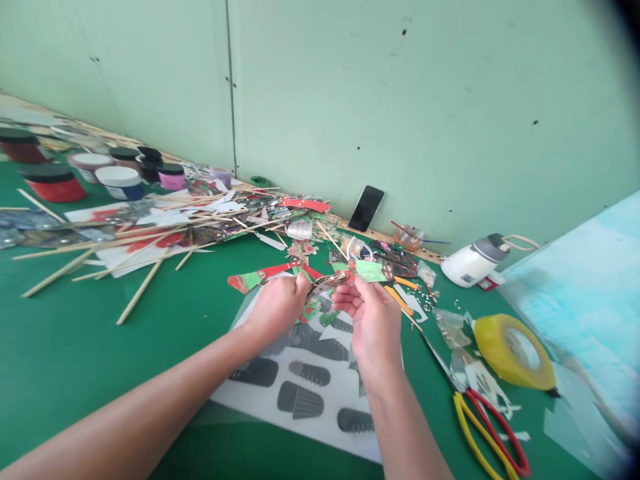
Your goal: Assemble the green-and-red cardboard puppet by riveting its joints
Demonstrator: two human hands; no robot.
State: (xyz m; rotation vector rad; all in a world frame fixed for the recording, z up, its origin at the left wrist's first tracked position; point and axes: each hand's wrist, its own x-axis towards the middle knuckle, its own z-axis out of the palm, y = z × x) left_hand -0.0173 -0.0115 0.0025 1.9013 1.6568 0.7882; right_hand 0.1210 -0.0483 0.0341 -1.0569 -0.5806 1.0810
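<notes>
Between my hands stretches a jointed cut-out figure made of flat red, green and patterned pieces, with small round studs at some joints. My left hand is closed on its middle, and a red and green limb sticks out to the left above the knuckles. My right hand pinches the right end beside a green piece, with its other fingers curled. Fingers cover part of the figure. Beneath both hands lies a white sheet printed with dark grey shapes.
Thin wooden sticks and paper scraps crowd the left, near paint jars. A phone leans on the wall. Rightward are orange-handled pliers, scissors, a yellow tape roll and a white-and-grey device.
</notes>
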